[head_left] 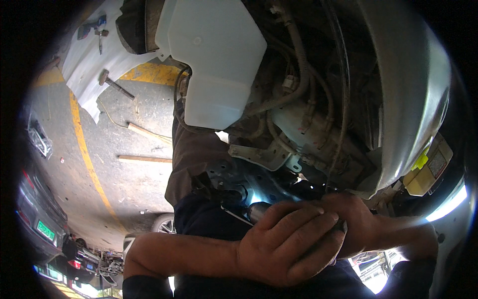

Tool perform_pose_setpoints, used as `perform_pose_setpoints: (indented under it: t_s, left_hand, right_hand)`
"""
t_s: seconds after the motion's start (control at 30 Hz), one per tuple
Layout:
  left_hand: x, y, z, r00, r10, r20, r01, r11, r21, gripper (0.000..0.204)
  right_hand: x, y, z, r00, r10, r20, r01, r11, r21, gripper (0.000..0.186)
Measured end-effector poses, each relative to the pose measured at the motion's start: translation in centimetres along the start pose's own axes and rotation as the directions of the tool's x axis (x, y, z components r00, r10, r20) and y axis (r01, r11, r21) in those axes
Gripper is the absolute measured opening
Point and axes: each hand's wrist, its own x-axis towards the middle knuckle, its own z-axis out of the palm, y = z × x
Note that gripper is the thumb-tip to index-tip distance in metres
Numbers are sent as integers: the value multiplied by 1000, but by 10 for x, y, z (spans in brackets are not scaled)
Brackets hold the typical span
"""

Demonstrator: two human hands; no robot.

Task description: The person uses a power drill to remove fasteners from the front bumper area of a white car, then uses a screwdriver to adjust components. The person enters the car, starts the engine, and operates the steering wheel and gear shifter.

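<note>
My left hand (286, 244) is curled over a grey metal cylindrical object (257, 214) low in the middle of the view. My right hand (353, 222) is closed beside it, its fingers largely hidden behind the left; what exactly it grips cannot be made out. Above my hands are a dark metal part (269, 189) with bluish light on it, a pale bracket (261, 154) and hoses with connectors (289, 84). A translucent white plastic reservoir (214, 65) sits higher up, beside a silver curved body panel (408, 99).
On the floor at left lie a white sheet (87, 55), a power tool (92, 27), a hammer (114, 85) and wood strips (144, 158). Parked cars (42, 209) and a wheel (164, 226) stand beyond. A yellowish container (428, 164) sits at right.
</note>
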Motion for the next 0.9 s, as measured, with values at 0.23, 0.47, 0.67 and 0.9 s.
perform_pose_setpoints:
  t_s: [0.23, 0.47, 0.67, 0.9]
  left_hand:
    - [0, 2, 4, 999, -34, -35, 33, 999, -33, 40]
    - [-2, -2, 3, 999, 27, 19, -28, 1000, 15, 46]
    - [-1, -1, 1, 999, 23, 48, -23, 1000, -7, 46]
    - [3, -3, 2, 998, 24, 57, -23, 1000, -12, 47]
  right_hand:
    - [-1, -1, -7, 999, -36, 11, 36, 999, -13, 84]
    - [5, 2, 1, 967, -185, -175, 199, 978, 67, 68]
    - [4, 3, 2, 980, -160, -121, 162, 987, 4, 79]
    - [-1, 9, 2, 989, -123, -76, 132, 983, 128, 45]
